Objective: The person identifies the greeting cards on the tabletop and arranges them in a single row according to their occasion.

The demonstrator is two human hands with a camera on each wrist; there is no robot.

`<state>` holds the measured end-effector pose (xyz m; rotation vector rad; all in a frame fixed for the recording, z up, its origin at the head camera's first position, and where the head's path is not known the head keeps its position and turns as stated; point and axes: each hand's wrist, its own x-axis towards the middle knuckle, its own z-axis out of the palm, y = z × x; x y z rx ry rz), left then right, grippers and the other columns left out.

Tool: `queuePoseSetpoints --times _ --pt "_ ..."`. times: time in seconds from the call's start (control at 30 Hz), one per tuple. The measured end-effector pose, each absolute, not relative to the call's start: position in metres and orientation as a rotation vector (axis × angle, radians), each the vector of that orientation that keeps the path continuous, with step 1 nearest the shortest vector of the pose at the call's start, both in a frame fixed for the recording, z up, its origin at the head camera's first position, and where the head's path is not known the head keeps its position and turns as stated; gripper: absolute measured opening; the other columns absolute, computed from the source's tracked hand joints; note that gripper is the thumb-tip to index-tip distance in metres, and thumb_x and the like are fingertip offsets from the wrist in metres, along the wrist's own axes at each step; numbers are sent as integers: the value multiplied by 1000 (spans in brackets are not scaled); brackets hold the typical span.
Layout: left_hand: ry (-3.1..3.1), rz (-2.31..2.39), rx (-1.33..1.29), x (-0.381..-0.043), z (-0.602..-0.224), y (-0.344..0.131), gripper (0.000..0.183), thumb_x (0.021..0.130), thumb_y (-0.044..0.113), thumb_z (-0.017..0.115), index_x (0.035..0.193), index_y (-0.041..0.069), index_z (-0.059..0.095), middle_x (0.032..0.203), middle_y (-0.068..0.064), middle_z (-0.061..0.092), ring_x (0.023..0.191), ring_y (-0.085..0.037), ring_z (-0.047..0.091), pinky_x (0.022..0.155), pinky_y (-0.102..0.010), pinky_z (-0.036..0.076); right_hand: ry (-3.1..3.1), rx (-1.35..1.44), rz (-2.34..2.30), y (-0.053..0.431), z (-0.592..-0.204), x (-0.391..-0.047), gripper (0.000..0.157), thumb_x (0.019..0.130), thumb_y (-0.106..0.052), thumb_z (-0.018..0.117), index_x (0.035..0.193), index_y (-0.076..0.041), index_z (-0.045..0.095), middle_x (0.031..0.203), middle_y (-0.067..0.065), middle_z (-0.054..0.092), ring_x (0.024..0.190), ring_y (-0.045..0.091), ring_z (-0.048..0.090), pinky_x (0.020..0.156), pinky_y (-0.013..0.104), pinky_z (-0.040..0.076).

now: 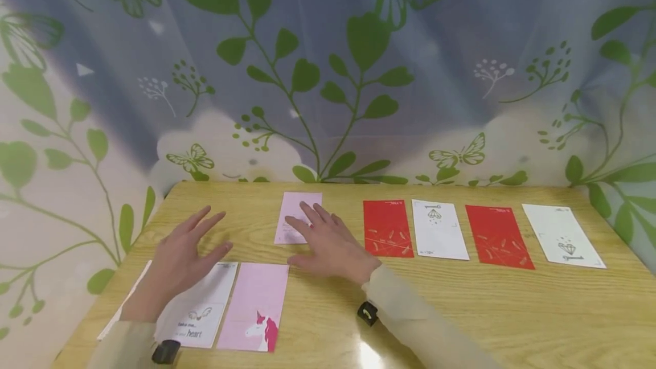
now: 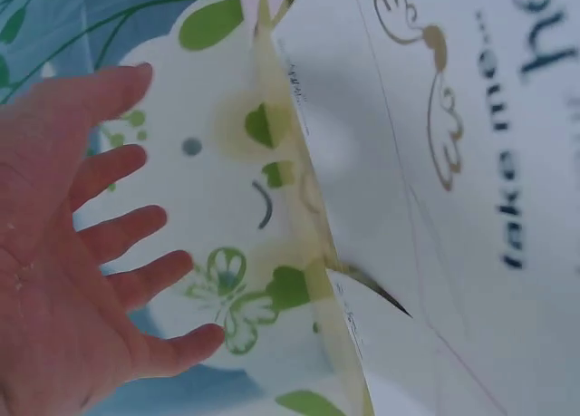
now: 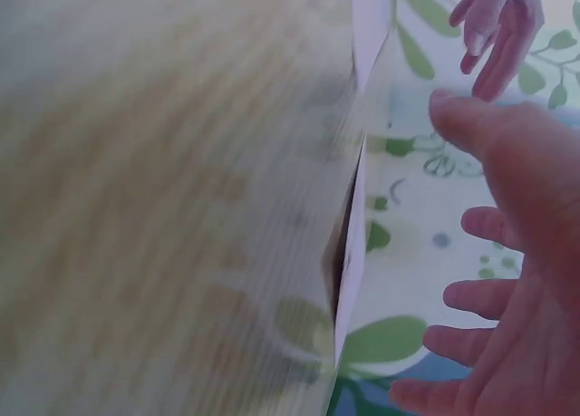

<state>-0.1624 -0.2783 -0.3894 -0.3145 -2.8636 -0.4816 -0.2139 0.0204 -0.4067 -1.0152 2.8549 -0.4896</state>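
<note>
A person's two hands are over a wooden table (image 1: 461, 312). The right hand (image 1: 333, 249) is in the middle of the head view, its fingers spread and reaching over a small pink card (image 1: 292, 209). The left hand (image 1: 179, 261), at the lower left, has its fingers spread too, above a white card with wings (image 1: 197, 303). Just beside that one lies a pink unicorn card (image 1: 251, 300). Four more lie in a row on the right side: a red card (image 1: 386, 224), a white ring card (image 1: 441, 232), another red card (image 1: 499, 238) and another white card (image 1: 558, 232). A leafy curtain (image 1: 328, 130) hangs behind.
</note>
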Motion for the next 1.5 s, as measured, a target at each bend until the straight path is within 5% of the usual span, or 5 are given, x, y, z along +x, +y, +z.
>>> queuePoseSetpoints --times 0.13,0.37,0.83,1.17,1.5 --pt "-2903 -460 -327 -175 -388 -271 67 97 48 66 152 15 48 160 -22 40 136 -55 46 93 -80 38 2875 -962 -483 27 -407 -227 80 92 -55 66 160 -29 33 171 11 21 157 40 21 119 66 29" --pt "-2955 -513 -422 -209 -388 -258 67 97 44 67 152 12 47 158 -23 42 135 -55 48 95 -72 46 2880 -909 -437 36 -406 -253 82 92 -56 67 160 -23 34 170 14 24 154 43 28 118 66 33" --pt "-3185 -681 -629 -280 -397 -229 88 88 35 80 158 5 35 160 -28 36 147 -49 34 120 -64 29 2781 -872 -470 40 -407 -301 90 89 -53 74 159 -12 35 165 16 34 153 35 33 122 55 34" --pt "-3438 -452 -599 -302 -393 -215 106 81 51 81 162 10 26 165 -28 23 145 -62 23 110 -78 30 2748 -776 -349 38 -405 -311 95 85 -57 78 159 -15 35 161 15 40 149 39 37 118 63 34" --pt "-3431 -481 -573 -301 -397 -205 107 76 46 87 157 7 29 160 -29 28 137 -60 32 107 -75 36 2740 -697 -410 40 -408 -303 96 85 -51 80 161 -19 31 162 18 37 149 44 34 118 71 27"
